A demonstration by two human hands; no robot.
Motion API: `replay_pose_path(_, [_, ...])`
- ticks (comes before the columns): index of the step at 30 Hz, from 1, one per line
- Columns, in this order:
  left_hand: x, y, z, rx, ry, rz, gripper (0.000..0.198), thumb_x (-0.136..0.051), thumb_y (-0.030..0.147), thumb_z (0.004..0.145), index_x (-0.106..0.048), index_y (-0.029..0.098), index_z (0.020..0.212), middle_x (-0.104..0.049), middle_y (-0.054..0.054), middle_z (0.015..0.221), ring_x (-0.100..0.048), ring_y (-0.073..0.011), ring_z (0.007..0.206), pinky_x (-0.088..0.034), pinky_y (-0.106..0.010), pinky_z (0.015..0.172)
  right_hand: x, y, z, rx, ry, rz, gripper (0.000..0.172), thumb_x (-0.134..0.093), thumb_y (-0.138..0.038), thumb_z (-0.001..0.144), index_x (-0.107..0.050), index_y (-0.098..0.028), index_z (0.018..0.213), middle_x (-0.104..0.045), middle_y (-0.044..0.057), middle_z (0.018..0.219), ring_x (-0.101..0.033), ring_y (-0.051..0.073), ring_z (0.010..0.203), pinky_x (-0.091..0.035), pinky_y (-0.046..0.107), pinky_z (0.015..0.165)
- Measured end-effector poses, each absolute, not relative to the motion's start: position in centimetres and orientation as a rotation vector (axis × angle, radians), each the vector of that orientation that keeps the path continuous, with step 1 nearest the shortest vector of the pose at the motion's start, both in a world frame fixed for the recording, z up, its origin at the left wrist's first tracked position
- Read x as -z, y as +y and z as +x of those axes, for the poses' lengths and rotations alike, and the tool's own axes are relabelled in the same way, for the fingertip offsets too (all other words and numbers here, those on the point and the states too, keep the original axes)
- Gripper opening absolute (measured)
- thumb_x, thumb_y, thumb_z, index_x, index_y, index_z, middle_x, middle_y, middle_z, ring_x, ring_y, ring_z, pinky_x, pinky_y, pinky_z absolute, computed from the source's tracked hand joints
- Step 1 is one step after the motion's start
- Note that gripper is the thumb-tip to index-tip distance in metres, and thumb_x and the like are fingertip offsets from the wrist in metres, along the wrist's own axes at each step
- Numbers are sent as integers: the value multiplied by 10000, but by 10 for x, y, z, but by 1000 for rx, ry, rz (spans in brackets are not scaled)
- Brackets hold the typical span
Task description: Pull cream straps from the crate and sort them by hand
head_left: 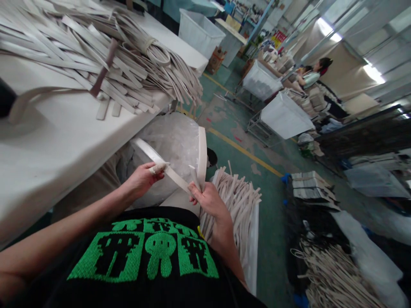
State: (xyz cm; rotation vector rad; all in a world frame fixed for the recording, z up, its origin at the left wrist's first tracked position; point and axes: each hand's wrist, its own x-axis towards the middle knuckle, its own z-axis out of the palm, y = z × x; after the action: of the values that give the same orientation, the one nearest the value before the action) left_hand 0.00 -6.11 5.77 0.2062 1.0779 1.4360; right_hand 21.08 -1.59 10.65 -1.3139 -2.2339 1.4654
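Observation:
A long pale strap [178, 178] stretches between my two hands in front of my lap. My left hand [143, 177] pinches it between thumb and fingers, and a pale wrap seems to cover a fingertip. Beyond that hand, the strap runs up and left towards the table edge. My right hand [210, 200] is closed around the strap, with a short end poking up from the grip. Another band of pale strap [202, 156] rises from beside my right hand. Behind the hands is a translucent plastic sheet or bag [175, 132].
On my left is a white-covered table [41, 145] with a heap of pale straps [128, 60] and a brown-handled tool [104, 68]. A bin of straps [236, 196] stands by my right arm. White carts [285, 115] and a person [313, 77] are farther off.

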Motion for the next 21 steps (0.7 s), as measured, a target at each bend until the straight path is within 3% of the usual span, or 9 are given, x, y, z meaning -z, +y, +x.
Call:
replay_pose_path(13, [-75,-60,11,-1423,1009,233,175,-906,189,623,-741,131,630,-644,-26,624,-518,-90,557,-482,-232,613,-112,-17,210,-1336,-2161,-1319,520,-491,-637,973,-618,-197,727,-638,20,592,-611,132,502,-486,245,544])
replay_pose_path(21, [-82,-64,21,-1449,1054,385,209,-930,264,595,-761,148,633,-656,-28,599,-541,-121,599,-441,-258,618,-119,-20,207,-1402,-2099,-1298,544,-494,-673,952,-613,-193,726,-652,40,614,-624,148,528,-507,267,565])
